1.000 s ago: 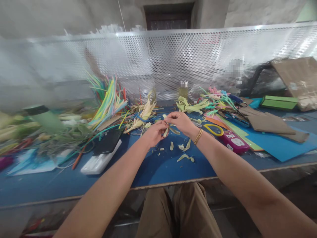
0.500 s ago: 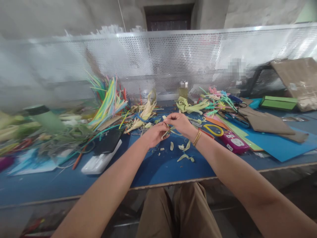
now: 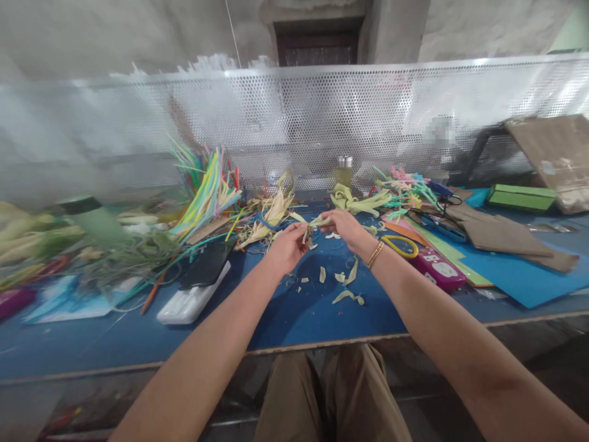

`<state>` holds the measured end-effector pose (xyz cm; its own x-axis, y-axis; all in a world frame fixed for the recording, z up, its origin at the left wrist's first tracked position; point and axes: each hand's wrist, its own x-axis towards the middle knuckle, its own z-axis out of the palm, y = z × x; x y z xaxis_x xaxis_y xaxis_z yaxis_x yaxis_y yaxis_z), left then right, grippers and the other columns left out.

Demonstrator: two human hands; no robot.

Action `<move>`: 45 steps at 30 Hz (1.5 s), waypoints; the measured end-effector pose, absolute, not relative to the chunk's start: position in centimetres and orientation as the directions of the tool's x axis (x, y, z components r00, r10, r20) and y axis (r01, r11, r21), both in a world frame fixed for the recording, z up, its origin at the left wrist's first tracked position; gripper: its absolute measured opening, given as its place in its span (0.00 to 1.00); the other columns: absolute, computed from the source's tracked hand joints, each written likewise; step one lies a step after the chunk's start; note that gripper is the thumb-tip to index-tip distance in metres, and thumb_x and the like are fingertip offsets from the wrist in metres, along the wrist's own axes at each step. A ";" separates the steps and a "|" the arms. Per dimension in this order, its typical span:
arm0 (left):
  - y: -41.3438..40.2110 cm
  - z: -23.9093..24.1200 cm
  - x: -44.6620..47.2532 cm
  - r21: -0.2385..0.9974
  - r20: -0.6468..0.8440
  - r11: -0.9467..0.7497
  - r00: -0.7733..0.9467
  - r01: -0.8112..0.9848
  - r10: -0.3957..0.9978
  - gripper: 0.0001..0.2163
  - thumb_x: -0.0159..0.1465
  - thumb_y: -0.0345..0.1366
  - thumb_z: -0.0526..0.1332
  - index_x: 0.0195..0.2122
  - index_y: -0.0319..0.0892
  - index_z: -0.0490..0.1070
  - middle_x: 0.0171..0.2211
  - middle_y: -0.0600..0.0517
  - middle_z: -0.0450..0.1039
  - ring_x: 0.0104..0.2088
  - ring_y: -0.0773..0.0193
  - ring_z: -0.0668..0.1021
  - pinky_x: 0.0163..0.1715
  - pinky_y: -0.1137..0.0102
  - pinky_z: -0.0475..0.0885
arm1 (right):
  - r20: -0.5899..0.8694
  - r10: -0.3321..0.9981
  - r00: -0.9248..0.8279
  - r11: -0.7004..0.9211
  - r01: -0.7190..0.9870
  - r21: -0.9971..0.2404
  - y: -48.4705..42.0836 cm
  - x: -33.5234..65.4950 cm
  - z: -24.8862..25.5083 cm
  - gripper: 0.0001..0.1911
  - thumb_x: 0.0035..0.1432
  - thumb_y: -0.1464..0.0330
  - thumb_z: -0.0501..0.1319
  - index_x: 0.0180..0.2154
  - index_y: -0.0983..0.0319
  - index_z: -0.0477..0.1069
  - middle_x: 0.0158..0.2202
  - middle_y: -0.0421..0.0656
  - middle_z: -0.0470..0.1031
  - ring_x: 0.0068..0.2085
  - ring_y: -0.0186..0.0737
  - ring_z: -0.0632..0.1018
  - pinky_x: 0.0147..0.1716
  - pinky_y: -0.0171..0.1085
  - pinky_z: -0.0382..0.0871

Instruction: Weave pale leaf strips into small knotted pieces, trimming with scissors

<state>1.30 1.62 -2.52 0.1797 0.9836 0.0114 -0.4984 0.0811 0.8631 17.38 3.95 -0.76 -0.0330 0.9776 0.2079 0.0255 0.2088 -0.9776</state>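
Over the middle of the blue table (image 3: 285, 313), my left hand (image 3: 286, 247) and my right hand (image 3: 344, 226) both pinch a thin pale-green strip (image 3: 314, 224) stretched between them. My fingers are closed on it at each end. A gold bracelet (image 3: 378, 253) sits on my right wrist. Below the hands lie several small pale-green scraps (image 3: 345, 287) on the tabletop.
Coloured strips (image 3: 207, 190) and dried husks (image 3: 271, 216) pile up at the left and centre back. A black phone (image 3: 205, 267) rests on a white box (image 3: 186, 301). Yellow-handled scissors (image 3: 401, 245), a pink case (image 3: 438, 268), paper sheets (image 3: 519, 270) and brown card (image 3: 501, 232) lie right. A perforated metal screen (image 3: 322, 116) backs the table.
Both hands have risen slightly and moved apart, drawing the strip out straighter between them. The camera view has tilted down a little.
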 end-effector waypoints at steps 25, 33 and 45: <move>2.2 -3.2 1.4 0.903 0.170 -0.132 0.058 -0.409 0.984 0.11 0.44 0.31 0.74 0.28 0.39 0.76 0.25 0.55 0.73 0.25 0.72 0.70 0.24 0.74 0.60 | 0.480 0.867 -0.135 0.498 0.183 -0.848 3.3 16.8 -1.3 0.07 0.47 0.65 0.65 0.28 0.62 0.72 0.28 0.40 0.75 0.31 0.34 0.73 0.37 0.37 0.68; 1.6 -2.5 1.4 0.890 0.173 -0.115 0.094 -0.440 0.980 0.10 0.45 0.29 0.71 0.30 0.40 0.78 0.26 0.54 0.74 0.27 0.70 0.72 0.26 0.73 0.63 | 0.379 0.922 -0.078 0.385 0.076 -0.920 3.1 16.5 -1.1 0.09 0.44 0.64 0.66 0.28 0.62 0.71 0.25 0.38 0.73 0.27 0.32 0.71 0.31 0.36 0.66; 2.2 -3.1 1.4 0.930 0.186 -0.175 0.005 -0.323 0.983 0.11 0.42 0.33 0.74 0.28 0.40 0.79 0.24 0.54 0.74 0.25 0.71 0.69 0.25 0.74 0.62 | 0.373 0.924 -0.088 0.378 0.044 -0.925 2.9 16.4 -0.9 0.10 0.43 0.65 0.67 0.28 0.63 0.71 0.24 0.38 0.72 0.26 0.32 0.70 0.29 0.35 0.65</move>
